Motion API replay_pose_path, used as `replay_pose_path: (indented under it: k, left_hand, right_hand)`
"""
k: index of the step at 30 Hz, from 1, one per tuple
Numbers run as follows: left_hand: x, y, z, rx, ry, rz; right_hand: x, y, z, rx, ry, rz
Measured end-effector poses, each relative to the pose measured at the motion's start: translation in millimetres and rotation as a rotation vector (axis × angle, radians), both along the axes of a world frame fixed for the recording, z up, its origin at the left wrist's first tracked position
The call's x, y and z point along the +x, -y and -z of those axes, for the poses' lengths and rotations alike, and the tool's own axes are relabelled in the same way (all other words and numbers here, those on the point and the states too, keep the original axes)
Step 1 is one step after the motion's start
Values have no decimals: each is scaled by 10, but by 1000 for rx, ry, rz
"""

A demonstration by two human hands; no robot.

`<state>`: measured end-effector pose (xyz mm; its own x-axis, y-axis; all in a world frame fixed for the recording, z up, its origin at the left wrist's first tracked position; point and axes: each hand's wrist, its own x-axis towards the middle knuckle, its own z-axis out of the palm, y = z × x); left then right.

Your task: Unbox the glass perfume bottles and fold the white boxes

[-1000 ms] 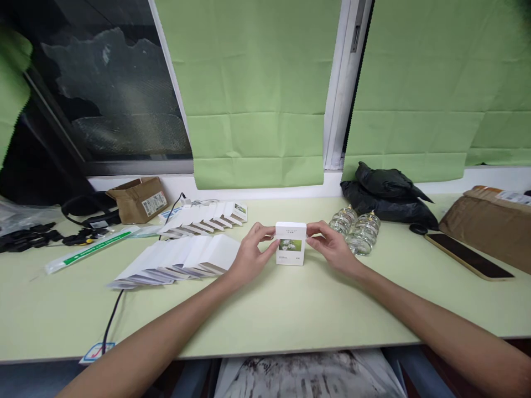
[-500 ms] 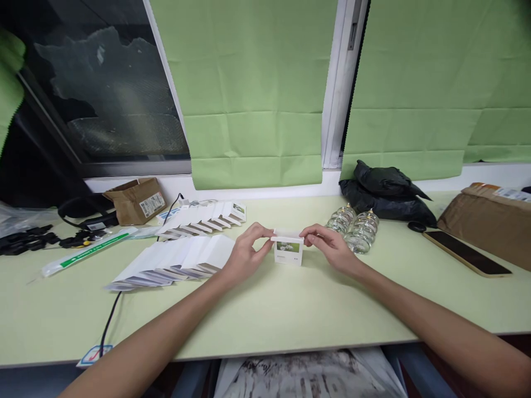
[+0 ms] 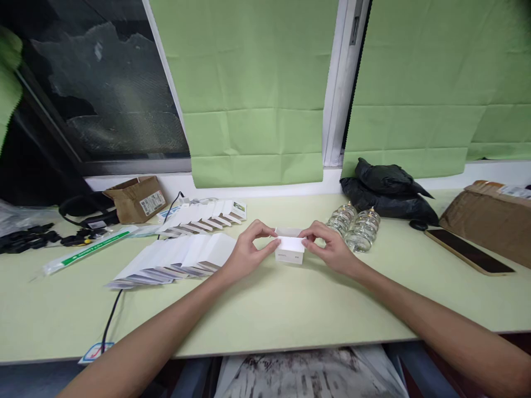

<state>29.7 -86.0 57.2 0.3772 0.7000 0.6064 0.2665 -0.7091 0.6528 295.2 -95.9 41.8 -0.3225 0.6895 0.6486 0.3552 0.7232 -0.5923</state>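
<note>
A small white cardboard box with printing on its near face stands on the pale yellow-green bench, at the middle of the scene, between the person's two hands. The left hand has its grip pinching the box's left edge near the top, thumb on the near side; the right hand has its grip pinching the right edge in the same way. A blank white flap at the top slants toward the near side.

To the left lie two overlapping rows of flat white cartons, a near row and a far row. Just beyond the right hand sit clear round glass pieces with gold-coloured tips, and farther back black plastic bags. A dark-screened phone with a gold edge lies at the right.
</note>
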Motion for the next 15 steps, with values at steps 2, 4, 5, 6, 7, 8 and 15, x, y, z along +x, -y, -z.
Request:
replay_pose_path:
  k: [2, 4, 5, 6, 7, 8, 15]
  left_hand:
    - [3, -7, 25, 43, -56, -22]
    - [7, -14, 51, 72, -85, -49]
    - [12, -13, 60, 76, -88, -59]
    - [20, -9, 66, 74, -86, -68]
    - [30, -2, 68, 68, -79, -75]
    - [43, 8, 68, 63, -69, -83]
    - [145, 75, 69, 111, -54, -169]
  right_hand:
    - [-1, 8, 9, 72, 40, 32]
    - [-12, 25, 12, 108, 70, 51]
    - [-20, 36, 11, 115, 80, 58]
    - [-29, 47, 9, 118, 88, 64]
    - [-38, 56, 6, 119, 92, 72]
    - [-46, 64, 3, 119, 94, 79]
    - [-66, 64, -3, 163, 133, 82]
